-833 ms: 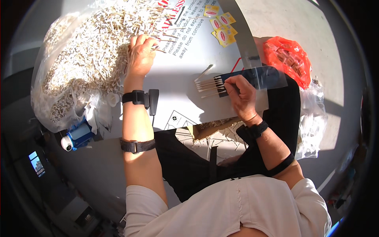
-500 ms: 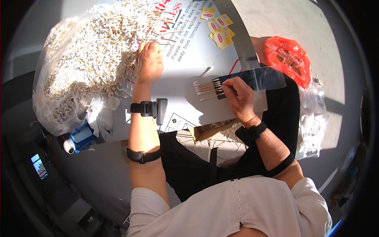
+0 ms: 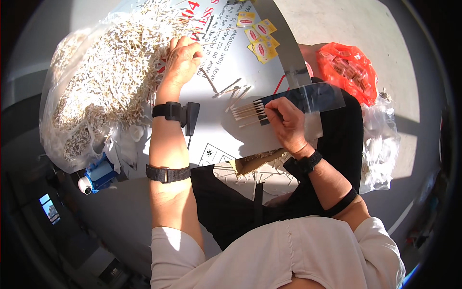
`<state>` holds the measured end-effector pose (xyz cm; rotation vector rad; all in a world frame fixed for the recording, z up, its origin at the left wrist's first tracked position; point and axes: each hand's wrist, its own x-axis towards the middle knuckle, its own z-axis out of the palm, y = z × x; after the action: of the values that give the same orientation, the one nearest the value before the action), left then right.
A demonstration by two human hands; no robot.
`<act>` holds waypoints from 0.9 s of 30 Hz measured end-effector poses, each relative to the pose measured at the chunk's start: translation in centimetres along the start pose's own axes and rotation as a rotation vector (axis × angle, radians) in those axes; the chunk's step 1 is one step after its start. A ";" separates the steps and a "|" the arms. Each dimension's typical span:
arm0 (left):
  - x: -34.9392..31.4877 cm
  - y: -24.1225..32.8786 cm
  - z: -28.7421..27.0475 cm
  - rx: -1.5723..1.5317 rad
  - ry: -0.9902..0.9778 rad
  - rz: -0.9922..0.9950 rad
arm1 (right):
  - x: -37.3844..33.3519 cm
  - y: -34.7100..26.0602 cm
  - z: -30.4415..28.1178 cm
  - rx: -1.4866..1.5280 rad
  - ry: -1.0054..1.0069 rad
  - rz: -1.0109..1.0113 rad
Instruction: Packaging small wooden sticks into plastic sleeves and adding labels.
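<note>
My left hand (image 3: 182, 60) is at the right edge of a big heap of loose cotton swabs (image 3: 110, 72). Its fingers point forward, bent and slightly apart; I see nothing held, though the tips are partly hidden. On the right, my right hand (image 3: 288, 123) is closed in a pinch at the near end of a clear plastic sleeve (image 3: 332, 94). What lies between its fingertips is hidden. Just left of these fingers, a row of cotton swabs (image 3: 246, 111) lies side by side, tips to the right. A few loose swabs (image 3: 228, 91) lie between the hands.
Small yellow printed cards (image 3: 263, 36) lie at the back of the white table (image 3: 211, 130). A red plastic bag (image 3: 347, 70) of small packets and a clear bag (image 3: 380, 154) are at the right. Under the near edge, a carton (image 3: 257, 163) has swabs around it.
My left hand has moved slightly forward along the heap. Another loose swab now shows on the table between the hands. My right hand keeps its pinch beside the row.
</note>
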<state>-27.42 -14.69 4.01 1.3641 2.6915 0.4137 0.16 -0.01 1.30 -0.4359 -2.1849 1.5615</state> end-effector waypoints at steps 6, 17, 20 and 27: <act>-0.9 2.1 1.3 -0.105 0.151 -0.017 | -0.2 0.5 -0.2 -0.016 0.015 0.004; -6.5 8.8 4.6 0.112 0.427 -0.502 | -0.1 0.1 0.1 0.001 0.013 -0.004; -6.1 9.3 5.4 0.017 0.286 -0.397 | -0.1 0.3 0.0 0.019 0.005 0.023; -1.9 6.7 3.1 -0.040 0.370 -0.184 | -0.1 0.2 -0.3 0.026 0.009 0.050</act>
<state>-20.41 -11.81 2.83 1.1086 3.0457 0.7632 0.42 0.27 1.15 -0.4916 -2.1595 1.6091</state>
